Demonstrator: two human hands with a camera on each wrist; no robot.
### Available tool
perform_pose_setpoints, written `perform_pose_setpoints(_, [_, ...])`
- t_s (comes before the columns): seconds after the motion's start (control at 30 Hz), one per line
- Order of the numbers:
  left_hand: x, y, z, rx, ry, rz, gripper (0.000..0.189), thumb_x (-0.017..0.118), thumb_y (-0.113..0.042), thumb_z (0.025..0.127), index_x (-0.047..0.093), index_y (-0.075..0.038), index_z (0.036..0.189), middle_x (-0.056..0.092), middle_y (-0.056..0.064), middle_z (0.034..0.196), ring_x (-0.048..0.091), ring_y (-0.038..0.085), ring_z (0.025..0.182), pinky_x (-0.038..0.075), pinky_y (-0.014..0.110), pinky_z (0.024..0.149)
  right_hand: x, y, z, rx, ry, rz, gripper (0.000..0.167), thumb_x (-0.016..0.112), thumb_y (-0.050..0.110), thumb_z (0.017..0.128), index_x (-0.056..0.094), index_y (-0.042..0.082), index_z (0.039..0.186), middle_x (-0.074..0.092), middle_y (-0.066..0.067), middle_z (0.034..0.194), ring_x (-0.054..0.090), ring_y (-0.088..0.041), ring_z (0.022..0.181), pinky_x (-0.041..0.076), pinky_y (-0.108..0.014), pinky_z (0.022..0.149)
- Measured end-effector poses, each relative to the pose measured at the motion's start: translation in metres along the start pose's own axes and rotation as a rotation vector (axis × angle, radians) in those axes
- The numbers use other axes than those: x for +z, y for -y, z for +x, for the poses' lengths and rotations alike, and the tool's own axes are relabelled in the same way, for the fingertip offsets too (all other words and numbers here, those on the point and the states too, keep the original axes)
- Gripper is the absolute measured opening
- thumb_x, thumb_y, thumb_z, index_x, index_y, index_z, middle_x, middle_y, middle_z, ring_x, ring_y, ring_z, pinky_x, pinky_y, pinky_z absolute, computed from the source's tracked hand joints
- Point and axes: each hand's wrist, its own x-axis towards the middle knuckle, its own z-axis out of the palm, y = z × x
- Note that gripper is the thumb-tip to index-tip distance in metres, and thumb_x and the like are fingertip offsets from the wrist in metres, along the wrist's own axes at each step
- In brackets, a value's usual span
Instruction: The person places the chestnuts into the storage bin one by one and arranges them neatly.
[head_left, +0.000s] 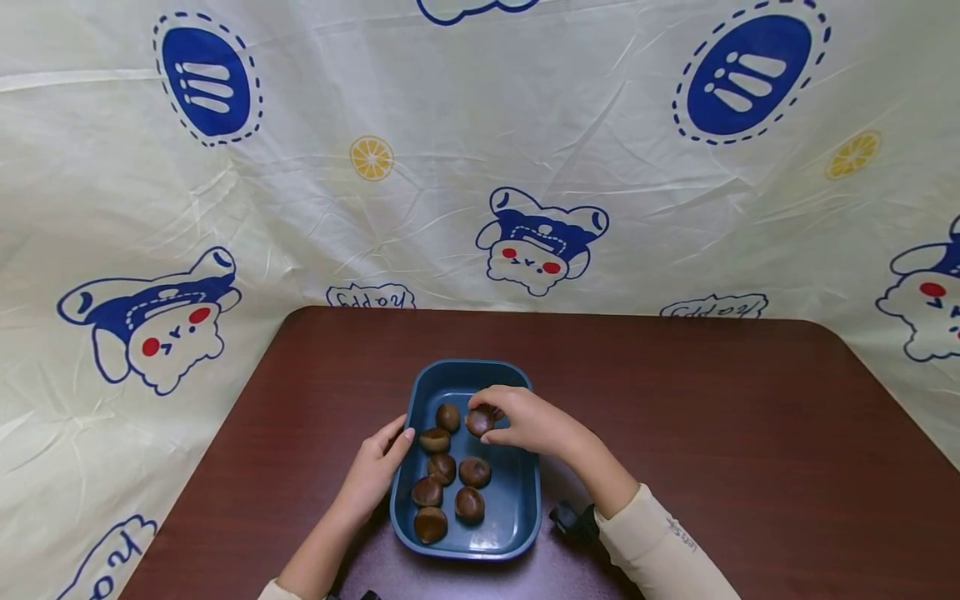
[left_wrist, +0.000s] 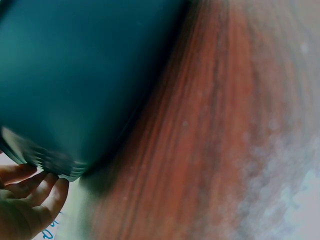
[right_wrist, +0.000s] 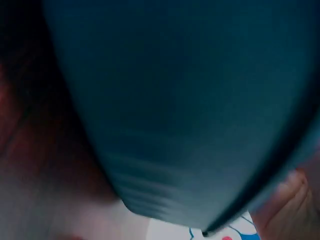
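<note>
A blue rectangular tray (head_left: 512,508) stands on the table in the head view, with several brown chestnuts (head_left: 469,505) lying inside, mostly along its left half. My left hand (head_left: 372,471) grips the tray's left side, thumb at the rim; the left wrist view shows the fingers (left_wrist: 54,195) against the outer wall. Over the tray's far right part, my right hand (head_left: 528,422) pinches a chestnut (head_left: 478,422) between thumb and fingers. Behind those fingers, another brown bit is partly hidden. The tray's outer wall (right_wrist: 190,110) fills most of the right wrist view, with part of the right hand (right_wrist: 286,207) at the edge.
The dark reddish-brown table (head_left: 697,417) extends to both sides of the tray. Beyond its far edge hangs a pale sheet (head_left: 435,225) printed with blue cartoon figures. A black wrist device (head_left: 573,520) sits at the right sleeve, close to the tray's right side.
</note>
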Motion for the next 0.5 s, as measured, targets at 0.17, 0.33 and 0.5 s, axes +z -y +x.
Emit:
perform_pose_setpoints(0.17, [0.0,0.001,0.0,-0.001,0.003,0.003,0.046,0.048,-0.027,0.094,0.044,0.0,0.131,0.051,0.02,0.123,0.056,0.028,0.1,0.047,0.041,0.08,0.009,0.002,0.009,-0.007,0.062,-0.06,0.037,0.069,0.013,0.08,0.057,0.006,0.114,0.057,-0.003,0.107,0.053,-0.014,0.09,0.047,-0.029,0.079])
perform_pose_setpoints(0.33, [0.0,-0.001,-0.001,-0.003,-0.009,0.012,0.043,0.048,-0.023,0.094,0.044,0.001,0.13,0.051,0.02,0.122,0.056,0.028,0.1,0.047,0.041,0.081,0.017,0.002,0.017,-0.004,0.106,-0.094,0.038,0.07,0.015,0.08,0.057,0.007,0.114,0.058,-0.002,0.108,0.053,-0.012,0.092,0.046,-0.026,0.079])
perform_pose_setpoints(0.5, [0.0,-0.002,-0.001,0.011,-0.004,0.01,0.046,0.048,-0.023,0.094,0.043,0.003,0.131,0.05,0.021,0.124,0.054,0.029,0.102,0.046,0.041,0.083,0.022,0.002,0.021,0.019,0.143,-0.098,0.038,0.069,0.014,0.08,0.057,0.006,0.115,0.058,-0.003,0.109,0.053,-0.012,0.094,0.045,-0.026,0.079])
